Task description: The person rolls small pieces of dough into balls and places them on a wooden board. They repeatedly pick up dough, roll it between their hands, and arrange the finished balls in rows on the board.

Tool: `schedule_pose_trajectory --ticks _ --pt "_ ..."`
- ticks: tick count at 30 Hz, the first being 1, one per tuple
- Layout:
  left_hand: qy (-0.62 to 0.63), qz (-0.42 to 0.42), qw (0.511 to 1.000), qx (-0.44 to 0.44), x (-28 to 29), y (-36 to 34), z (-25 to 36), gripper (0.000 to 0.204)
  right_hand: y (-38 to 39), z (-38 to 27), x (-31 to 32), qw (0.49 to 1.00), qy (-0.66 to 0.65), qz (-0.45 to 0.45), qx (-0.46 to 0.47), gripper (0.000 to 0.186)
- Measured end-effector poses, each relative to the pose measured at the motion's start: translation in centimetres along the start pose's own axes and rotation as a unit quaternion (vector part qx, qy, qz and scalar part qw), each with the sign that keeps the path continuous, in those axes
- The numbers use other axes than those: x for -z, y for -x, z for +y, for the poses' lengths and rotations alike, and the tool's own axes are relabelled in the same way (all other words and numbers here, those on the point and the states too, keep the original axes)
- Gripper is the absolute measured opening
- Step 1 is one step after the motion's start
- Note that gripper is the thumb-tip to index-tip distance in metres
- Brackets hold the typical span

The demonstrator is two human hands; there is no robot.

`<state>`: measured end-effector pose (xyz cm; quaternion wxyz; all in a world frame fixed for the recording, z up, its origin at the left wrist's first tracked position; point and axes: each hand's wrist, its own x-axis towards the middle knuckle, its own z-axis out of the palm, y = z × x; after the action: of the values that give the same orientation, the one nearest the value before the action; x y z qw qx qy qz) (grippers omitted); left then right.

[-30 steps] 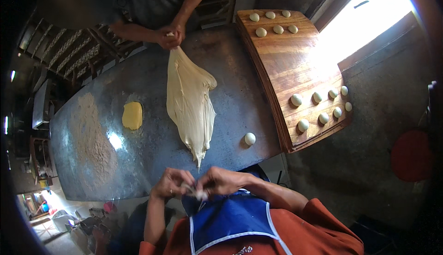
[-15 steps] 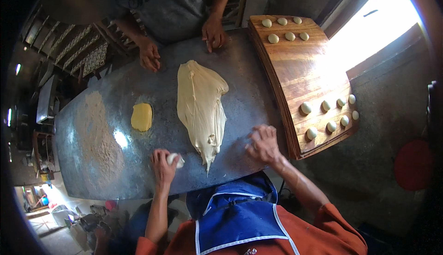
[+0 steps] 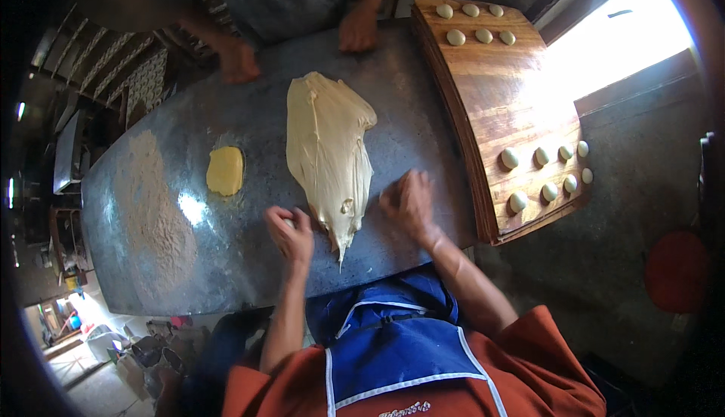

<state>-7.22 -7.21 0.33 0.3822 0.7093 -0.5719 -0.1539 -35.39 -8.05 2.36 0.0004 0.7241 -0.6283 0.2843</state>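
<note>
A long, pale, stretchy mass of dough [image 3: 328, 153] lies on the grey metal table [image 3: 257, 115], narrowing to a thin tip at the near end. Just left of that tip is my left hand [image 3: 291, 237], its fingers closed around a small white piece of dough [image 3: 289, 223] that shows only in part. My right hand [image 3: 411, 204] rests low over the table, right of the mass and apart from it. Its fingers are bent downward and slightly smeared, and whatever lies under them is hidden.
A yellow block of fat [image 3: 225, 171] and a strip of scattered flour [image 3: 155, 213] lie to the left. Stacked wooden boards [image 3: 498, 100] stand at the right, with several dough balls [image 3: 510, 158] on top. Across the table, a co-worker's hands [image 3: 358, 30] rest near the far edge.
My left hand has moved right and slightly away from me, its white dough piece now mostly covered. My right hand has moved inward toward the dough mass. The co-worker's hands have closed up.
</note>
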Motion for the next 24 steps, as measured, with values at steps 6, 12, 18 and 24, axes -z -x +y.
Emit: schedule_pose_trajectory --ticks 6,12,18,24 --pt "-0.098 -0.098 0.974 -0.179 4.9 1.1 -4.7 0.025 3.4 7.5 2.5 0.987 -0.056 -0.149 0.031 0.034" --pt "-0.002 -0.059 0.985 -0.160 3.5 5.1 -3.2 0.026 6.9 3.4 -0.5 0.981 -0.164 -0.103 0.027 0.033" --pt "-0.087 -0.012 0.994 -0.058 4.2 2.3 -4.5 0.021 4.2 4.9 -0.2 0.996 0.014 0.078 0.042 0.027" --pt "-0.090 -0.041 0.992 -0.077 7.7 4.4 -6.0 0.020 5.9 8.4 2.0 0.991 -0.110 -0.068 0.022 0.023"
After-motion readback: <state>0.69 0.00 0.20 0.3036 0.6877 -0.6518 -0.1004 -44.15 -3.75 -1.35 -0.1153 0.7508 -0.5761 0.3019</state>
